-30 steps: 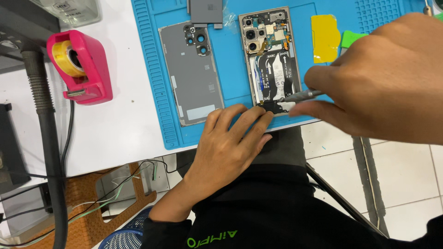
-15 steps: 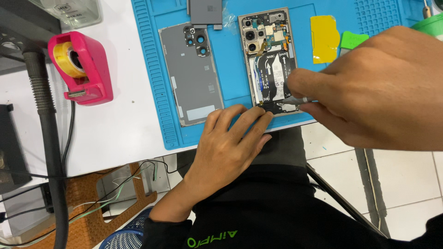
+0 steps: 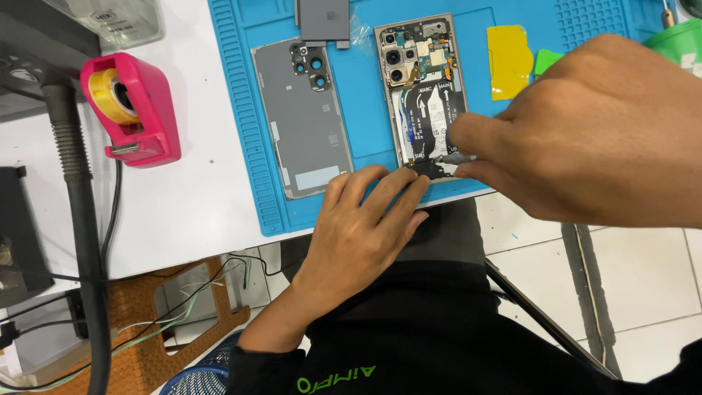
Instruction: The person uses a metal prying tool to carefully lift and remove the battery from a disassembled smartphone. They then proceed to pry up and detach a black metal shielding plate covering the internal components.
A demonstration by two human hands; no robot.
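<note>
A: Head view, where's the opened phone [image 3: 428,95]?
B: On the blue mat [image 3: 241,110], its lower end at the mat's near edge; the grey back cover [image 3: 303,124] lies just left, bare mat between them
A: And the hands?
B: Left hand [image 3: 358,234] flat, fingers together on that lower end. Right hand [image 3: 585,132] reaches in from the right, pinching a thin metal tool [image 3: 459,156]

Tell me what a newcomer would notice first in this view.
Probably the opened phone on the blue mat, circuitry exposed, with the right hand working a thin tool at its lower end while the left hand steadies it. The grey back cover lies beside it, and a pink tape dispenser sits far left.
</note>
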